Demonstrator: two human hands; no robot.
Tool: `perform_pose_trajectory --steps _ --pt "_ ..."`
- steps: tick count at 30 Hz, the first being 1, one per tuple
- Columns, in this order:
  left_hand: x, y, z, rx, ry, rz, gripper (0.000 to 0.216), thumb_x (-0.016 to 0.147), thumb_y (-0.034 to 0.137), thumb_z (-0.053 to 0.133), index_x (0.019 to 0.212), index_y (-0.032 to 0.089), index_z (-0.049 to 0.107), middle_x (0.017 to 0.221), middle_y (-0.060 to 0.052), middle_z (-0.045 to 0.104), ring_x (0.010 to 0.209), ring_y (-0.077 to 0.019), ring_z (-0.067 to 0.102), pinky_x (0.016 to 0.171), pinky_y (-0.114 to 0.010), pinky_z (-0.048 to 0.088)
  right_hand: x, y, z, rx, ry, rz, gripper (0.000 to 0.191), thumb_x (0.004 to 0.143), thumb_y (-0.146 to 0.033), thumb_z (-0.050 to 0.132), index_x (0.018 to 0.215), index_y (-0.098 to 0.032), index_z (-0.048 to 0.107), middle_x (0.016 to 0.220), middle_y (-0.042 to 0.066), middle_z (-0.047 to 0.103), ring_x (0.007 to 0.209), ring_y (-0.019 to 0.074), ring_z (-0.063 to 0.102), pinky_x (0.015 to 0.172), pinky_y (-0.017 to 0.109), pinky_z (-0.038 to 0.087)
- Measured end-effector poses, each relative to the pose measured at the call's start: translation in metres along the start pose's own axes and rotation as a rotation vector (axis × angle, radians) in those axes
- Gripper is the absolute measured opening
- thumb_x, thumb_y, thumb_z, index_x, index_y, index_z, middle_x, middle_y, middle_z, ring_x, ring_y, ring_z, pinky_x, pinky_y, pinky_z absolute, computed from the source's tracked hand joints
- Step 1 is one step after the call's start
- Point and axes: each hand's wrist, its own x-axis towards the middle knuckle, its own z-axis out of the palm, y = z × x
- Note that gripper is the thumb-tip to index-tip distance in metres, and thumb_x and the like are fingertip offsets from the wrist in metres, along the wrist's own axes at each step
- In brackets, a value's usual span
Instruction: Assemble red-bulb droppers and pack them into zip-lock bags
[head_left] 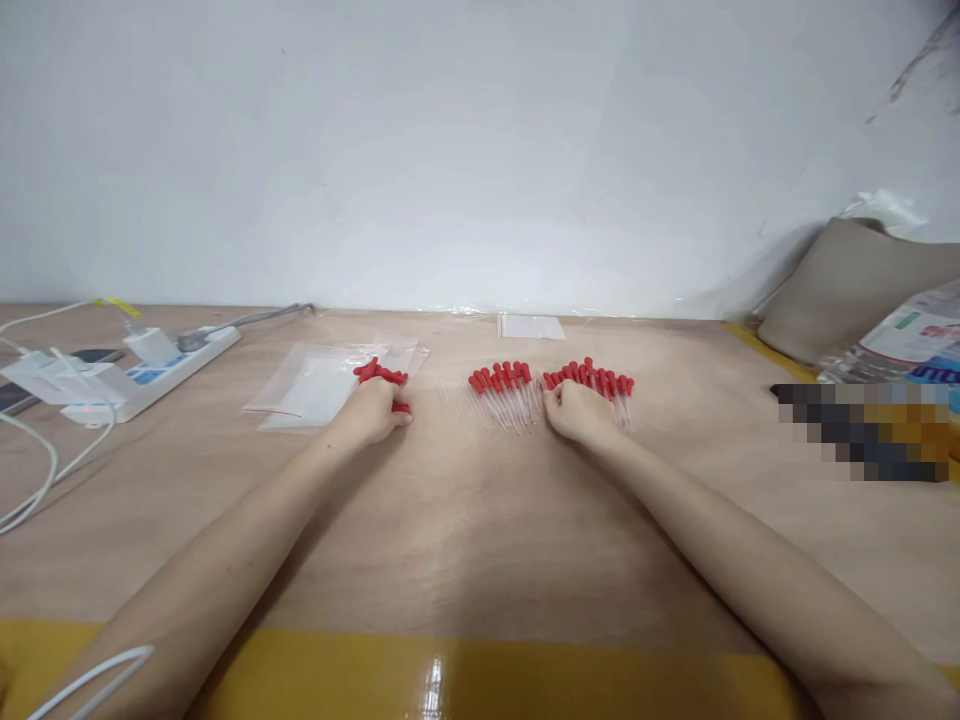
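My left hand (380,410) is curled over a small heap of red rubber bulbs (381,372), with a bulb showing between thumb and fingers. Loose clear tubes (459,400) lie side by side just right of it. In the middle, a fanned row of droppers (504,385) has red bulbs at the far ends and clear stems toward me. My right hand (579,408) is closed at the left part of a second row of droppers (621,385), covering several stems. Its fingertips seem to pinch a dropper, though they are partly hidden.
Clear plastic bags (300,385) lie left of my left hand, and a small white packet (531,327) lies by the wall. A power strip (180,370) with chargers and cables is at far left. At right stand a water bottle (892,335) and a grey-brown object (825,290).
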Motion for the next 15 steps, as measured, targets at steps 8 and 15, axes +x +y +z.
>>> perform_pose_trajectory --steps 8,15 --pt "-0.005 0.015 -0.005 0.195 0.037 -0.083 0.026 0.08 0.03 0.044 0.071 0.017 0.065 0.078 -0.009 0.064 0.08 -0.0239 0.058 0.066 -0.03 0.041 -0.006 -0.002 0.007 0.17 0.378 -0.249 0.023 0.086 -0.03 0.036 0.089 -0.015 0.052 0.086 0.01 0.064 0.082 0.024 0.056 0.072 0.034 0.032" --pt "-0.007 0.026 0.009 0.106 0.401 0.143 0.03 0.085 0.031 0.04 0.087 0.015 0.065 0.092 -0.01 0.06 0.089 -0.0233 0.054 0.079 -0.034 0.041 -0.019 -0.002 0.027 0.16 0.413 -0.578 0.028 0.086 -0.023 0.04 0.108 -0.015 0.055 0.085 0.007 0.064 0.081 0.0195 0.053 0.072 0.031 0.027"
